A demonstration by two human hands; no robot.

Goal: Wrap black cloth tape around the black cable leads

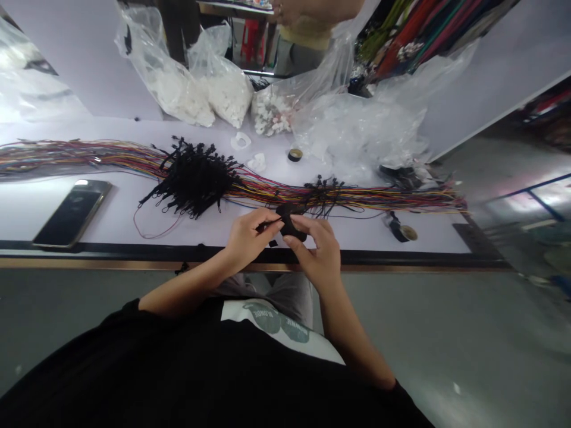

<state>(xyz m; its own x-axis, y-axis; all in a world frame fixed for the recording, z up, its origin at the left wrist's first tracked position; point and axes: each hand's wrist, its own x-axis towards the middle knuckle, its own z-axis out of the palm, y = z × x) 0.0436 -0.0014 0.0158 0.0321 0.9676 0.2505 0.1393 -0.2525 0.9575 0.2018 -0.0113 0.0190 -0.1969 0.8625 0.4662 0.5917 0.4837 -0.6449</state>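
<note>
My right hand grips a dark, rounded object that looks like a roll of black tape, held between thumb and fingers. Close against it, my left hand is closed in a pinch; a thin black bit shows at its fingertips, too small to name. Both hands are over the front edge of the table. Just behind them runs a long bundle of coloured wires. A small cluster of black ties or loops lies across the bundle, and a large heap of similar black pieces lies to the left.
A phone lies at the left. One tape roll lies behind the wires, another at the right. Clear plastic bags with white parts line the back. Another person stands beyond the table. Coloured wires hang at upper right.
</note>
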